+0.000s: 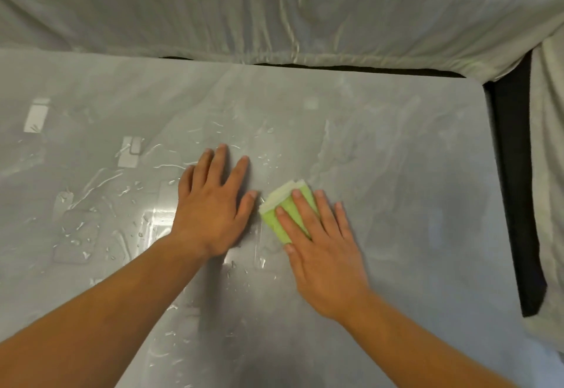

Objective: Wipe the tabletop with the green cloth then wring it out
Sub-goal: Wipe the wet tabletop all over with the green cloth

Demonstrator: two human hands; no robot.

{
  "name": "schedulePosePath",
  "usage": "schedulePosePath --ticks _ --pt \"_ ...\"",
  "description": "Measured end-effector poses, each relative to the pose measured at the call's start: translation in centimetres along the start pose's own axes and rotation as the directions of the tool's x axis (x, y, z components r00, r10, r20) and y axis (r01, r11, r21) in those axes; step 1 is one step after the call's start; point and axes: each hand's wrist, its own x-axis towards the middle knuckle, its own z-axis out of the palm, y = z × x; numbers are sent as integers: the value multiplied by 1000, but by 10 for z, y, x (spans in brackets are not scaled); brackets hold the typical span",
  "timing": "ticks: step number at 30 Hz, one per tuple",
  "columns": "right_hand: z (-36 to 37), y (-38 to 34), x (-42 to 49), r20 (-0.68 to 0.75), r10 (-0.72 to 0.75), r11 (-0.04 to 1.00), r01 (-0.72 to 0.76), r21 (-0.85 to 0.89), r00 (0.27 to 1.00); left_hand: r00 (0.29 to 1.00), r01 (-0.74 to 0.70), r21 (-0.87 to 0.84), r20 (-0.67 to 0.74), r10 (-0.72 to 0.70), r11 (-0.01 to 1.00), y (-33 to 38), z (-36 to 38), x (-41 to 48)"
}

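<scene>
Grey, glossy tabletop (396, 158), veined with paler marbled streaks, rounded off at the far right corner. Wet over the left and middle part: water (100, 186) in beads, smears and thin trails, with pale rectangular reflections among them; duller and drier-looking toward the right. Behind the far edge, white sheet (274, 6), creased, draped over something bulky and hanging down to table level, with a thin dark gap (351, 68) between the two. Along the right edge, a wider dark strip (515, 189), then more pale fabric (549, 158) beyond it.

Near the middle of the surface, left hand (213, 204) laid palm down, fingers straight and spread, flat on the wet top, gripping nothing. Just beside it to the right, green cloth (270, 218), folded into a small thick pad with a paler layer showing at its far end, lying on the tabletop. On top of it, right hand (323, 253), fingers straight and slightly fanned, pressing the pad down rather than clutching it; thumb along the pad's near left edge, little finger off it on bare table. Left thumb tip close to the pad's left corner; touching or not, impossible to tell.
</scene>
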Motion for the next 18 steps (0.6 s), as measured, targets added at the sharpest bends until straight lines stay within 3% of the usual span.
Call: schedulePosePath --ticks 6,8,11,13,18 --pt "-23 47 100 -87 386 922 -381 69 918 997 -39 27 -73 41 999 -12 -10 35" --pt "-23 38 103 -100 362 932 -358 55 927 998 -18 33 -64 20 999 -19 -12 54" --pt "-18 21 68 -44 112 994 -112 -8 993 999 4 29 -35 -3 1000 -26 -17 72" --pt "-19 29 62 9 42 999 -42 -19 999 999 -7 41 -39 9 999 -29 -17 74" --pt "-39 63 152 -103 350 937 -349 34 931 998 -49 76 -28 51 996 -37 -14 72"
